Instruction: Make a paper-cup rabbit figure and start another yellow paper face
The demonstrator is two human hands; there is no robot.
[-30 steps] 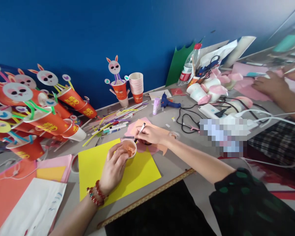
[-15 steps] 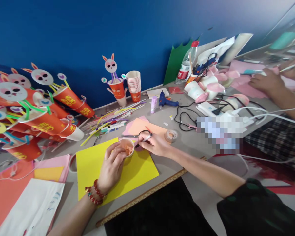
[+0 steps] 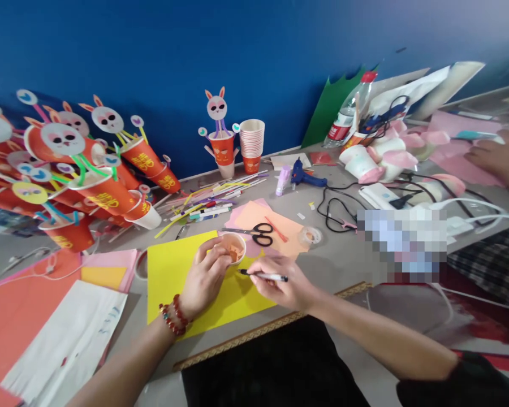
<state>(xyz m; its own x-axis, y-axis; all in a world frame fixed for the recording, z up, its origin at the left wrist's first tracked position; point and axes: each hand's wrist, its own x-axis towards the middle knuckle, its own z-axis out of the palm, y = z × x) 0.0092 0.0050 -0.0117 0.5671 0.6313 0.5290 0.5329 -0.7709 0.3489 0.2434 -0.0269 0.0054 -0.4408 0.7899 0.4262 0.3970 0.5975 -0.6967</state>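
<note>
My left hand (image 3: 207, 270) is closed around the side of a small paper cup (image 3: 241, 239) with orange paper bits inside. The cup stands on a yellow sheet (image 3: 169, 277). My right hand (image 3: 280, 280) grips a pen (image 3: 268, 277), its dark tip pointing left just below the cup's rim. Whether the tip touches the yellow sheet I cannot tell. Black-handled scissors (image 3: 263, 234) lie just beyond the cup, their blades partly behind it, on pink and orange paper (image 3: 254, 215). To their right is a roll of clear tape (image 3: 311, 236).
Red cups with paper rabbits (image 3: 110, 198) crowd the left. Markers and pipe cleaners (image 3: 212, 209) lie behind the sheet. A blue glue gun (image 3: 307, 175), a purple glue stick (image 3: 283, 181) and stacked cups (image 3: 251, 144) stand farther back. Another person's hand (image 3: 498, 158) is at far right, beyond cables.
My view has shifted left, so things sit farther right. My right hand has drawn nearer to me from the scissors, and the pen now points left below the cup. My left hand still holds the cup.
</note>
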